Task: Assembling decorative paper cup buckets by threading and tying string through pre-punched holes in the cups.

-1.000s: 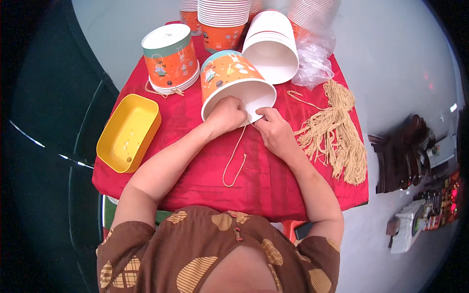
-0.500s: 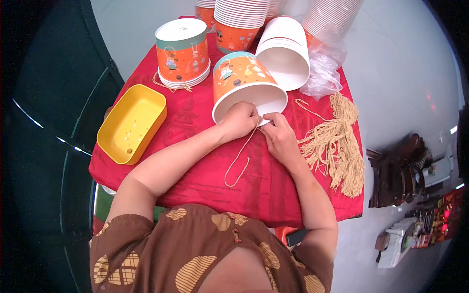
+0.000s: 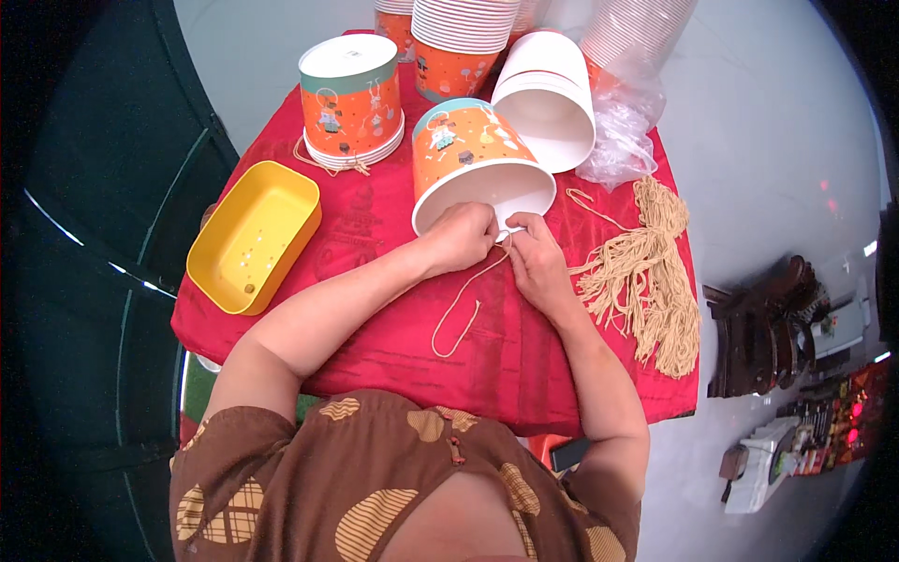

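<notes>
Changed since the earlier frame: cord (image 3: 434, 341), its upper end then up beside the left fingers, now bending at the right fingertips; bucket (image 3: 473, 140) all but unmoved. Tray (image 3: 308, 206), yellow, holding small bits: left of the bucket and nearer the person, presumably so placed for easy reach. Upturned stack (image 3: 351, 112): left of the bucket, slightly beyond. Left hand (image 3: 464, 234): at the bucket's near rim, fingers curled; contents hidden, cannot tell. Bucket: tipped on red cloth, mouth toward the person, likely to bring the rim to both hands. Right hand (image 3: 538, 262): narrow, pinching the bucket's rim, apparently to steady it. Lying buckets (image 3: 548, 103), white, and clear bag (image 3: 613, 150): right of the bucket, beyond. Bundle (image 3: 660, 300), tan: right of the bucket, nearer the person. Labels: figures printed on orange; mark atop the upturned stack too small to read.
</notes>
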`<state>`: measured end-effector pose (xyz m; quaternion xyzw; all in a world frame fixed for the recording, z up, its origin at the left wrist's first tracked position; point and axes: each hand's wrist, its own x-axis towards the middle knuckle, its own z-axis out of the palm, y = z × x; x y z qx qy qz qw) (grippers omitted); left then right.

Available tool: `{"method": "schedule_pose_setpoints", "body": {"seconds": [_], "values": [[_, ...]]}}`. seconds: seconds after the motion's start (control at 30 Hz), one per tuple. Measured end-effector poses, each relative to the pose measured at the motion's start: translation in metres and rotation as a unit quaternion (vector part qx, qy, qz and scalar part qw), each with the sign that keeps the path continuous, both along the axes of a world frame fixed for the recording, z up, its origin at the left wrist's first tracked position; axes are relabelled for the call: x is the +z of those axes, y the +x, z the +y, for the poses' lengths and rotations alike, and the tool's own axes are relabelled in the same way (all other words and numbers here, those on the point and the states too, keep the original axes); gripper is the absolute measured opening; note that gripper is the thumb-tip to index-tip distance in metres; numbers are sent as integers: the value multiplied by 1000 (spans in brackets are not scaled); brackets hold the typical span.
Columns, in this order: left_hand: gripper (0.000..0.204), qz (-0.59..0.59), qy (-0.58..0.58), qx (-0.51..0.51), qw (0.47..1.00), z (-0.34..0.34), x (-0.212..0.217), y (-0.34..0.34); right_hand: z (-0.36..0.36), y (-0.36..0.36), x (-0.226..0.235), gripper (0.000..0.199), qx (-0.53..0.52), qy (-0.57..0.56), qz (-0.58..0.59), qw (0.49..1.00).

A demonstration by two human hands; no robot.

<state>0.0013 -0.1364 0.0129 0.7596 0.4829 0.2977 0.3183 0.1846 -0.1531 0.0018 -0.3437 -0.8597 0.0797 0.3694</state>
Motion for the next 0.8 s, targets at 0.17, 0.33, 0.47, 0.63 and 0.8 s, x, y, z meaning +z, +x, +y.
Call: {"method": "schedule_pose_setpoints", "body": {"seconds": [0.17,0.33,0.47,0.63,0.8], "values": [[9,15,51,-5,999,-4,-6,1,0,-1,0,4,14,-37,39,998],[11,66,94,-3,993,-11,-2,7,-1,1,-2,1,21,-53,58,997],[12,81,139,-2,987,-13,-5,9,-2,1,-1,3,22,-59,69,996],[9,47,113,-1,992,-11,-6,5,-9,-6,8,4,-23,-20,128,991],[7,29,77,-12,997,-9,-1,2,-16,-11,6,9,-113,-63,184,974]]}}
